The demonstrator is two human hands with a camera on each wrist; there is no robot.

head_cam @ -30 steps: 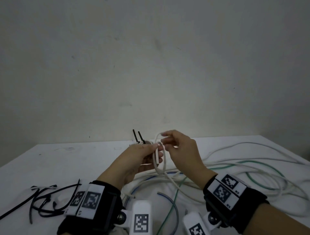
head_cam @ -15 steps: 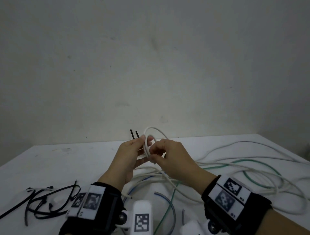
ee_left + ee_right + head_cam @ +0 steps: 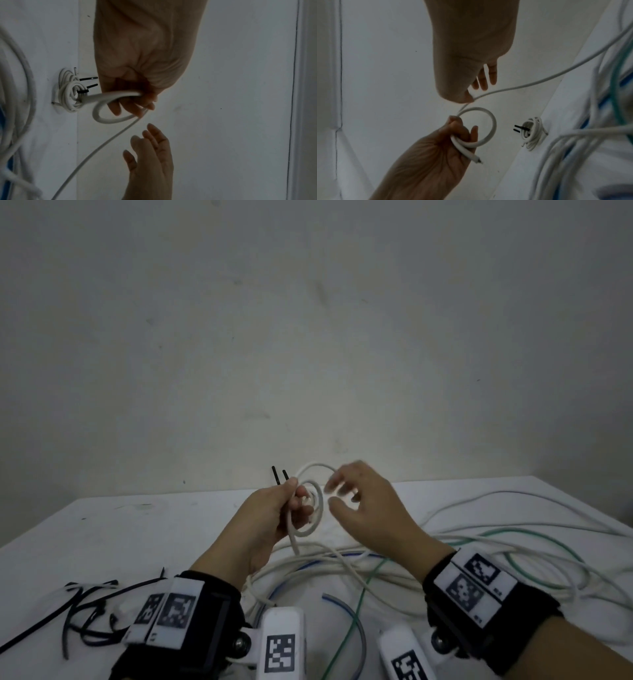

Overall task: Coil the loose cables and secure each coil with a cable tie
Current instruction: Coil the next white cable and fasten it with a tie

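White table (image 3: pixel 144 529) carrying, left of my left hand (image 3: pixel 263 518), loose black cable ties (image 3: pixel 82 611); beyond it, a tied white coil (image 3: pixel 532 133); below and right of my right hand (image 3: pixel 370 508), tangled white, green and blue cables (image 3: pixel 513 556).

white table (image 3: pixel 144 529): matte top, small dark specks near its far-left edge | plain grey-white wall (image 3: pixel 308 337): rises behind the table's far edge, faint smudges and scuff marks

From here my right hand (image 3: pixel 363 508) blurs at the fingertips, my left hand (image 3: pixel 270 515) covers part of the cable (image 3: pixel 317 508) loop, and the ties (image 3: pixel 68 611) run off the bench (image 3: pixel 137 529) edge.
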